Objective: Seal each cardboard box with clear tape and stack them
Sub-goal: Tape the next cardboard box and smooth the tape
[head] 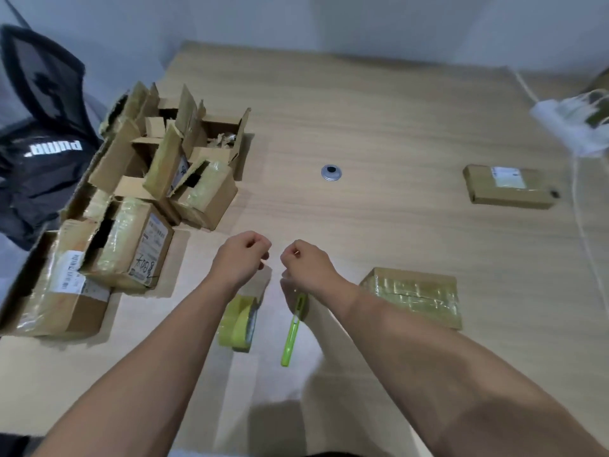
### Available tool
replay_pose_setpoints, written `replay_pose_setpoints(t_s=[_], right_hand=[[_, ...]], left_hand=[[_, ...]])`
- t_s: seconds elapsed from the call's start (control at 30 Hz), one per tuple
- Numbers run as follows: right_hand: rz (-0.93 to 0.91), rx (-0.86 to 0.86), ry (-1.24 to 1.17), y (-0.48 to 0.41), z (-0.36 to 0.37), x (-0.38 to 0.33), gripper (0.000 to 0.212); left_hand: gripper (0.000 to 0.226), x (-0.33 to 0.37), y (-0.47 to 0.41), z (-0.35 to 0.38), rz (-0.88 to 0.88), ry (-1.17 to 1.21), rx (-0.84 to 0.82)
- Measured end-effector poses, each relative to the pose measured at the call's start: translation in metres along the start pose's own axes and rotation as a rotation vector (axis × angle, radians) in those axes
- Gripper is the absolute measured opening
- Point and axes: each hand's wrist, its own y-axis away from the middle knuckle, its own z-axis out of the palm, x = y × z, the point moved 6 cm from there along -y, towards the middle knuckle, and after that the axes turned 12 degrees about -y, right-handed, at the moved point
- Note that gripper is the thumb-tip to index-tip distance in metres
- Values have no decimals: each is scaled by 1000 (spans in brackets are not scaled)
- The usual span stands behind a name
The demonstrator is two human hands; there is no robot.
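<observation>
My left hand point(242, 258) and my right hand point(304, 262) hover close together above the wooden table point(379, 120), fingers pinched. A strip of clear tape runs from my left fingers down to the yellowish tape roll point(239, 324) standing on the table below. A loose clear piece of tape point(290, 291) seems to hang from my right fingers. A green utility knife point(290, 338) lies beneath my right wrist. A tape-wrapped cardboard box point(413, 296) sits just right of my right forearm. Several open and torn boxes point(131, 206) are piled at the left.
A flat labelled box point(507, 186) lies at the far right. A metal cable hole point(331, 173) marks the table's middle. A black bag point(43, 153) sits off the left edge. A white plastic bag point(573, 120) and a white cord point(583, 225) run along the right side.
</observation>
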Motion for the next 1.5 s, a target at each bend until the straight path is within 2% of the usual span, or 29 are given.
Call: replay_pose_setpoints(t_s=[0.23,0.3,0.5,0.63,0.73,0.8,0.9,0.97,1.03,1.23,1.37,1.5], right_hand=[[-98,122,76,31,-90,1,20],[-98,127,79,37,-109,8,21],[-143,198,15,55,-157,24,21],[-180,341,60,64,-196,40,23],[-106,442,136,69,-225,70,27],[-11,413,134,72,-235,93,41],[43,298,0,77,-228,118,66],[30,256,-69,80,-218,127,73],[9,266,-72,81,-214,133,77],[41,331,-193,86,-215,148,93],[93,370,-272,84,-211,157,89],[91,366,-248,81,-211,160,74]], left_hand=[[18,37,38,89,-66,44,-228],[19,42,47,109,-78,49,-247],[19,68,58,139,-86,64,-199],[20,83,60,154,-111,85,-154],[23,93,67,172,-106,73,-155],[26,98,72,182,-85,-26,-93],[39,101,80,196,-63,-95,-43],[57,100,87,205,-79,-153,-42],[66,98,95,210,-77,-148,-41],[62,89,97,214,-19,-114,-10],[57,75,93,216,42,-140,5],[47,68,89,220,7,-77,42]])
